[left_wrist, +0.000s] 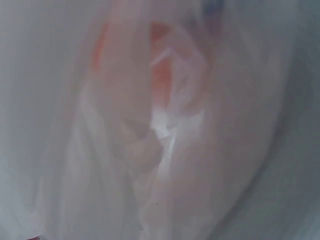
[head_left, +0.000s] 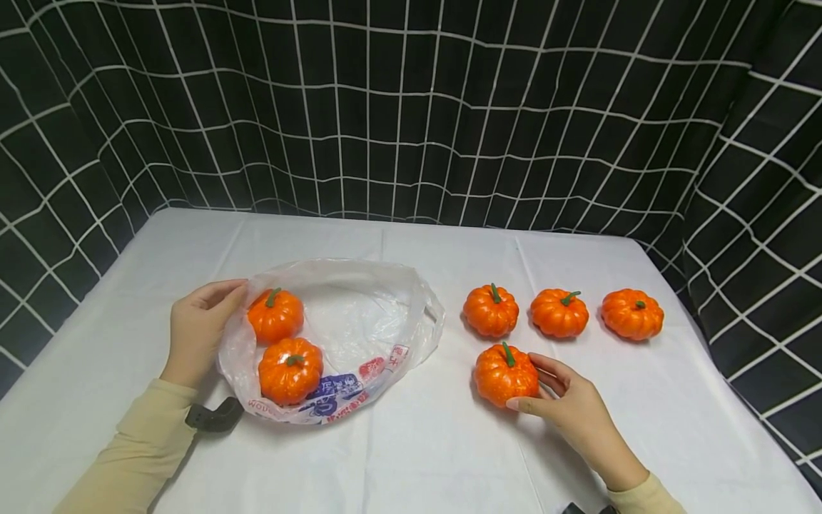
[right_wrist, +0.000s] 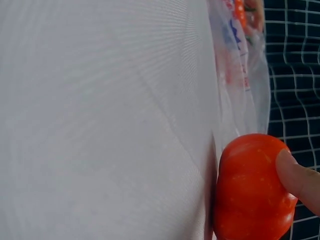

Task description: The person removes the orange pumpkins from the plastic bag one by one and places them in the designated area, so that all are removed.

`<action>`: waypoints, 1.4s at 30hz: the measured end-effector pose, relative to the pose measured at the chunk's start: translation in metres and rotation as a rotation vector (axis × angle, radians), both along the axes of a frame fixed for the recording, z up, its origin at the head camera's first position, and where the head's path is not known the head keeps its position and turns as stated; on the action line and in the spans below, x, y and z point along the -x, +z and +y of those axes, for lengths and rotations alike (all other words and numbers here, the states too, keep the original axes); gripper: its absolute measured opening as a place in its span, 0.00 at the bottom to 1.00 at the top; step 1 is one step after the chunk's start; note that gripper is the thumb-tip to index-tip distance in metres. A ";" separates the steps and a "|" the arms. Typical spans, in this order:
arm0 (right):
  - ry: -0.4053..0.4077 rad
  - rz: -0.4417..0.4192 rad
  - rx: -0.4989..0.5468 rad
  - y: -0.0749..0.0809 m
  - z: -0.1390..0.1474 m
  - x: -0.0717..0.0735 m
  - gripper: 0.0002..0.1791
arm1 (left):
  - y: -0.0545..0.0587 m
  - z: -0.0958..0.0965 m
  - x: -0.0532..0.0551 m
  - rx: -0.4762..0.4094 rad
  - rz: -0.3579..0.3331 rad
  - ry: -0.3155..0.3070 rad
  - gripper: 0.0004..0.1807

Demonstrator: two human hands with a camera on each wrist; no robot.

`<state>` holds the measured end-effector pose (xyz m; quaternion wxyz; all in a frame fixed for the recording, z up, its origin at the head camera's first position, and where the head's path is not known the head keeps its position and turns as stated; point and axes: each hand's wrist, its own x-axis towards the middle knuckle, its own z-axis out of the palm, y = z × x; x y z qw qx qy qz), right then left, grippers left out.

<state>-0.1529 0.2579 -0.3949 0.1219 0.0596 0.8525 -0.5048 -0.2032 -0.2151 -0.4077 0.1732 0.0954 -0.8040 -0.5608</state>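
Observation:
My left hand (head_left: pixel 200 325) pinches the left rim of a thin white plastic bag (head_left: pixel 359 300) printed in red and blue. Two small orange pumpkins lie in the bag's left side, an upper one (head_left: pixel 276 316) and a lower one (head_left: pixel 291 370), both with green stems. To the right of the bag, my right hand (head_left: pixel 574 405) grips another orange pumpkin (head_left: pixel 504 375) between thumb and fingers. The right wrist view shows the thumb (right_wrist: pixel 299 180) pressing on that pumpkin (right_wrist: pixel 252 192), low over the cloth. In the left wrist view the blurred bag (left_wrist: pixel 180 150) covers nearly everything.
Behind the right hand, three more pumpkins stand in a row: left (head_left: pixel 491 311), middle (head_left: pixel 559 313) and right (head_left: pixel 632 314). A white cloth (head_left: pixel 437 457) covers the table. Black curtains with a white grid (head_left: pixel 411 107) hang behind it and at both sides.

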 end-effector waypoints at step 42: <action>-0.071 0.342 0.037 0.025 -0.013 -0.012 0.41 | 0.004 0.001 -0.003 0.041 -0.028 0.004 0.25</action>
